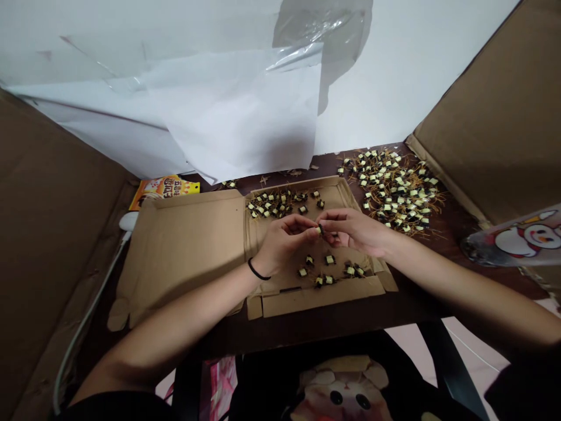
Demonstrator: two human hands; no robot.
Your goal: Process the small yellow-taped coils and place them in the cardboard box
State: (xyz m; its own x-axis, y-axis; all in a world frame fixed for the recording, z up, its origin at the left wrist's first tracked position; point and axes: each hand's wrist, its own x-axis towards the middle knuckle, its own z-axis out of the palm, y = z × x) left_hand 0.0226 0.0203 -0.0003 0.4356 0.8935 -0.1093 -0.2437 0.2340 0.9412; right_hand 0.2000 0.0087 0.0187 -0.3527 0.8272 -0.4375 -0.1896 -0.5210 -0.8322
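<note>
My left hand (287, 241) pinches a small yellow-and-black component (319, 230) over an open cardboard box (284, 234). At the component's other side, the fingertips of my right hand (350, 231) are pressed together on it, so both hands meet there. Inside the box, a cluster of similar components (269, 204) lies at the back left, and several more (329, 259) are scattered near the front. A large pile of such parts with thin copper-coloured wires (394, 190) sits on the dark table to the right of the box.
The box's lid (193, 251) lies open at the left. A yellow packet (164, 188) and a white cabled device (128, 221) are beyond it. Cardboard walls (504, 105) flank the table (421, 292). A clear printed cup (517, 238) lies at the right.
</note>
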